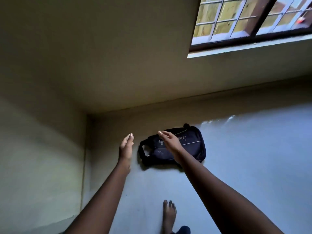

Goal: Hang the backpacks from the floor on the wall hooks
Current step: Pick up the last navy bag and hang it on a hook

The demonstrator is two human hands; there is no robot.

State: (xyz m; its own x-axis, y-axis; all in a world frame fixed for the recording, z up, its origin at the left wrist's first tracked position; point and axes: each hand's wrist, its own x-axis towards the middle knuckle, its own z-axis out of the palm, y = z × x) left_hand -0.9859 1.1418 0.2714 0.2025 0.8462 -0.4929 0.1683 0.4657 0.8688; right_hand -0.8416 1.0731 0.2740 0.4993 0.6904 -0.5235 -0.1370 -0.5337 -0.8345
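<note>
Both hands are out ahead of me and empty: my left hand (125, 146) is held edge-on with the fingers straight and pressed together, off to the left of the bag, and my right hand (169, 141) is flat and loosely spread, hovering over the dark navy fabric backpack with white piping and script lettering (173, 148). Neither hand looks to be touching it.

That backpack lies flat on the pale grey smooth floor (244, 157), close to the foot of the beige painted wall (101, 56) and near the corner where a second wall meets it on the left. Its dark carry loop (143, 150) points left, toward my left hand.

I judge this to be the reach-down for the pick-up; lifting and hanging are not yet done. The next move, as I read it, calls for lowering a hand to that loop or the bag's upper edge, closing around it and raising the bag clear of the floor. No hooks show in this view, so I would have to look up or turn to find one.

Room is generous to the right, where the floor is bare. The corner on the left is tighter, so my left arm has less swing there. My bare foot (168, 217) stands well short of the bag. A barred window with a dark frame (244, 19) sits high on the right, its sill jutting from the wall.
</note>
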